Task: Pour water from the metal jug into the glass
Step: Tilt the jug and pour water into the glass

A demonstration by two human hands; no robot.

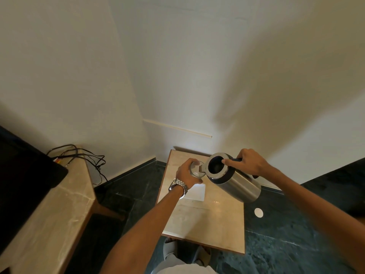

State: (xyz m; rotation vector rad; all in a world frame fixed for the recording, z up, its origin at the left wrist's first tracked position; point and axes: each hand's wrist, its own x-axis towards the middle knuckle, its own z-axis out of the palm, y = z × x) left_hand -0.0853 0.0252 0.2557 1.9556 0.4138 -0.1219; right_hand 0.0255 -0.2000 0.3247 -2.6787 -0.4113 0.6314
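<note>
Nearest to me are my feet in pale slippers (169,249), half hidden under the near edge of the small table (207,220), where a white sheet (195,192) lies flat. Above it my left hand (187,172), a watch (178,186) on its wrist, is wrapped around the glass (195,170), holding it steady and close so the spout need not travel. My right hand (249,164) grips the dark handle of the metal jug (235,179) and my thumb presses on its lid, I think to keep it seated while the jug leans hard toward the glass. The spout touches or hangs just over the rim; which, I cannot tell. My fingers cover most of the glass, so neither a stream nor the water level shows. Farther left, tangled cables (85,157) trail off a counter (59,204).
</note>
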